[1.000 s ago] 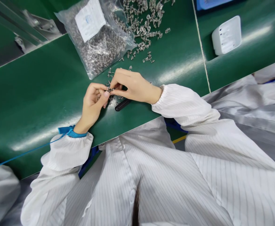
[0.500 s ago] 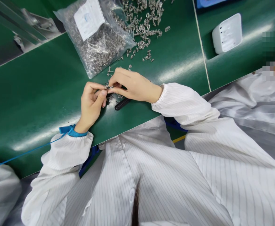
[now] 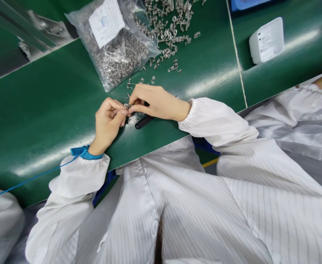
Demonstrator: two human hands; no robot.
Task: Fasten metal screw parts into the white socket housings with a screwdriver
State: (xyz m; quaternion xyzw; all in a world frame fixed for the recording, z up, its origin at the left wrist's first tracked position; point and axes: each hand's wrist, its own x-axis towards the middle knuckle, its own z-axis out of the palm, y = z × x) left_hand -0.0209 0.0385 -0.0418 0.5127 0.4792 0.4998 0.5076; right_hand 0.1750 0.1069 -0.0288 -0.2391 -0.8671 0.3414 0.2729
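Note:
Small metal coil springs [image 3: 127, 106] are pinched between the fingertips of both my hands, which meet above the green table. My left hand [image 3: 107, 119], with a blue strap at the wrist, is closed on them with thumb and fingers. From the other side my right hand [image 3: 158, 102] grips at the same springs with thumb and forefinger; how many are held is too small to tell. A black-handled tool [image 3: 143, 123] lies partly under my right hand. Several loose springs [image 3: 129, 84] lie just beyond my fingers.
A clear plastic bag [image 3: 116, 58] full of springs, with a white paper label, lies behind my hands. A pile of springs [image 3: 174, 29] spreads to its right. Farther right are a white container [image 3: 267, 42] and a blue tray [image 3: 249, 3]. A blue cord [image 3: 31, 179] runs from my left wrist. Other people sit on both sides.
My fingertips have drawn closer together around the springs. My right hand's fingers have come slightly down toward me, and the left fingers have curled in more.

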